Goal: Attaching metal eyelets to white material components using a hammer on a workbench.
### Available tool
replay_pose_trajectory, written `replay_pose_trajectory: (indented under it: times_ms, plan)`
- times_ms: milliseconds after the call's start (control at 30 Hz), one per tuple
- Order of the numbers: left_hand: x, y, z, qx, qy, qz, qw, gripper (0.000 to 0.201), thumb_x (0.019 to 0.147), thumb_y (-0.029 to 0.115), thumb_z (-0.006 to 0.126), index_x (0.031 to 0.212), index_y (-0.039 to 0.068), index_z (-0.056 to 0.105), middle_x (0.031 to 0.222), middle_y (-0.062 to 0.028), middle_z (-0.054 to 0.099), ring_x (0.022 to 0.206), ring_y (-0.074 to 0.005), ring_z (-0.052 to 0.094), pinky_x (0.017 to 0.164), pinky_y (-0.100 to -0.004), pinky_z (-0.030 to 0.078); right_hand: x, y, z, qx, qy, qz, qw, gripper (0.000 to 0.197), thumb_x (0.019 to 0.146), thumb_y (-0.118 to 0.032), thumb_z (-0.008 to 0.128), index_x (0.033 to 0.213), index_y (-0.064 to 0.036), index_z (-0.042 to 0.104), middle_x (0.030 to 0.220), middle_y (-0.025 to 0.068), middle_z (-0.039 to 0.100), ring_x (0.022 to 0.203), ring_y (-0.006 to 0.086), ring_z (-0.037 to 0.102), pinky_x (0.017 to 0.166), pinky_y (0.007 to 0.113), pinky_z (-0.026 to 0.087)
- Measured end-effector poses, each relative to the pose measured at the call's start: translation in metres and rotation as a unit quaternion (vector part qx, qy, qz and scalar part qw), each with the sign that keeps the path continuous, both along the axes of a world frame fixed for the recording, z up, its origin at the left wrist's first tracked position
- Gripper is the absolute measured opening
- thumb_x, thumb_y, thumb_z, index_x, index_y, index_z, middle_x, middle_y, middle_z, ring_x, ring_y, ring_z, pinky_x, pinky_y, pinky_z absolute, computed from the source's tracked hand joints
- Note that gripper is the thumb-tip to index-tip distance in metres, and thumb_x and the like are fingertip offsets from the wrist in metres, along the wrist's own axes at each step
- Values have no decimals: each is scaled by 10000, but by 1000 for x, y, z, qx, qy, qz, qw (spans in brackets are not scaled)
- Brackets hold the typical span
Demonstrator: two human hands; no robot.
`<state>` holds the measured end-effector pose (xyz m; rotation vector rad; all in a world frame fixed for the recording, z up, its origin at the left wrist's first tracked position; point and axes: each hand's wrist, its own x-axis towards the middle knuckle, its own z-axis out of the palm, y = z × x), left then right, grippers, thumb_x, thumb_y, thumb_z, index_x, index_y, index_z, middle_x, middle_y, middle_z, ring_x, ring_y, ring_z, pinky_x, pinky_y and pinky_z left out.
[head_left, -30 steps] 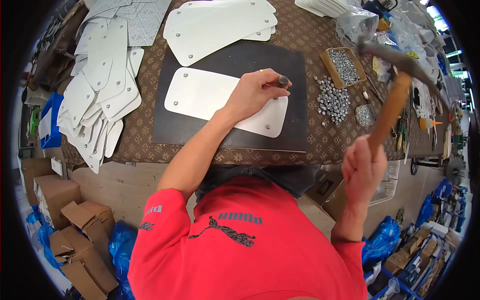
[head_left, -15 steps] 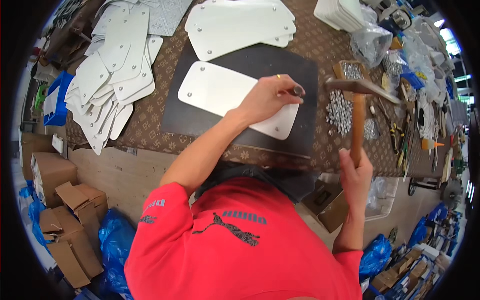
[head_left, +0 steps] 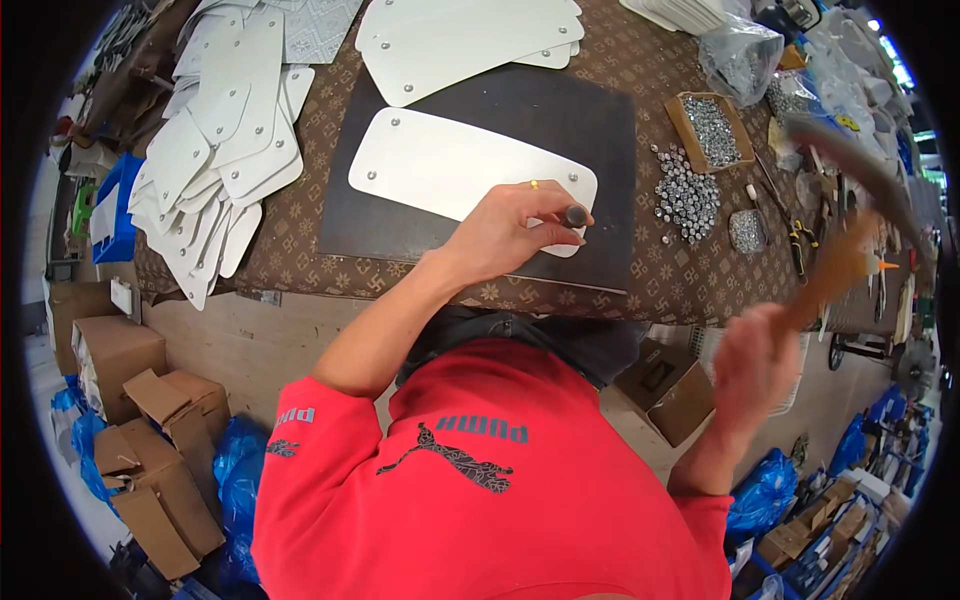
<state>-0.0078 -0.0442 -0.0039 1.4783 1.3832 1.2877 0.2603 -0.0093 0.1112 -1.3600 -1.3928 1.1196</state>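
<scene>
A white rounded panel [head_left: 440, 160] lies on a black mat [head_left: 390, 232], with round metal fasteners at its corners. Over its near right corner, my left hand [head_left: 505, 230] pinches a short dark metal punch [head_left: 576, 215], held upright. The fastener beneath it is hidden by the fingers. My right hand [head_left: 755, 365], blurred by motion, is wrapped round the wooden handle of a hammer [head_left: 840, 265]. The hammer is raised off to the right, well apart from the punch, its head smeared.
Stacked white panels [head_left: 240, 130] pile up on the left; more panels [head_left: 460, 40] overlap the mat's far edge. To the right are loose metal fasteners [head_left: 688, 205], a wooden box [head_left: 680, 125] of them and pliers [head_left: 798, 245]. Cardboard boxes [head_left: 120, 360] stand on the floor.
My left hand has moved with the punch from the panel's far right corner to its near right one. My right hand has swung the hammer up and rightward. The view has shifted slightly.
</scene>
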Motion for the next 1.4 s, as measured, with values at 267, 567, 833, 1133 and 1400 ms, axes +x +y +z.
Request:
replay_pose_trajectory:
  times_ms: [267,567,833,1133,1400]
  plan:
    - [-2,-5,-8,56,26,-13,998,144,837,29,733,967,1,680,917,-92,678,804,-170,641,735,-305,533,31,-14,-53,156,-149,195,957,115,976,-114,601,925,-82,503,613,-60,397,444,28,342,366,200,249]
    - [-79,5,14,-76,-109,104,986,350,844,189,743,1141,33,646,975,-122,672,821,-294,655,733,-392,528,-2,8,-64,-148,34,89,984,177,1001,-221,619,936,-120,489,586,-78,359,411,11,293,348,210,210]
    - [-187,-31,25,-153,434,75,885,605,786,219,790,1336,95,572,1269,-121,574,1118,-330,604,936,-414,506,-10,38,-116,-128,77,84,985,249,1015,-264,595,847,-155,446,573,-91,320,396,11,277,328,227,195]
    - [-213,-27,40,-288,390,27,874,445,750,201,822,1121,33,645,1097,-153,592,1060,-346,594,883,-425,476,-29,41,-123,-164,60,29,984,213,1014,-255,594,867,-152,480,579,-96,343,410,5,311,339,217,206]
    - [-263,10,65,-156,224,195,942,372,805,233,799,1066,26,633,917,-126,638,834,-219,590,757,-355,471,-28,50,-141,-161,124,35,979,185,1003,-230,614,884,-158,492,590,-104,377,418,-1,345,364,194,246]
